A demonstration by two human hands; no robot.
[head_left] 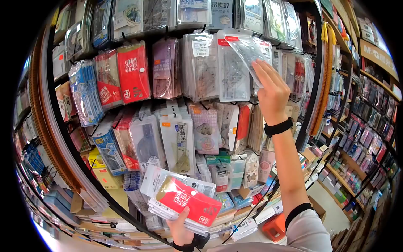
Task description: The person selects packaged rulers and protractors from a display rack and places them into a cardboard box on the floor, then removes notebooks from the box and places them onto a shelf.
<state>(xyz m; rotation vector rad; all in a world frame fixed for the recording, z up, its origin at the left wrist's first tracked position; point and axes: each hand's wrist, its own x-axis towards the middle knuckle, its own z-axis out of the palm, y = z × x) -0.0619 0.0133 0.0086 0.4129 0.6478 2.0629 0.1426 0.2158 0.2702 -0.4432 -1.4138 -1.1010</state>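
My left hand (pixel 180 229) grips a stack of flat packets low in the middle, its thumb pressed over the front. On top lies a red packet (pixel 189 203) with white lettering and a gold corner; white and clear packets (pixel 156 178) stick out beneath it. Higher up, my right hand (pixel 272 90) has its fingers together at the lower end of a clear plastic packet (pixel 245 49). That packet is tilted across a hanging clear packet with a red label (pixel 228 77). Part of the tilted packet's lower end is hidden by the fingers.
A rack holds rows of hanging packets, including a red packet (pixel 133 70), blue packets (pixel 86 93) and a white one with a green set square (pixel 177 145). Black rack posts (pixel 312 80) stand at either side. An orange stool (pixel 275 228) is on the floor below.
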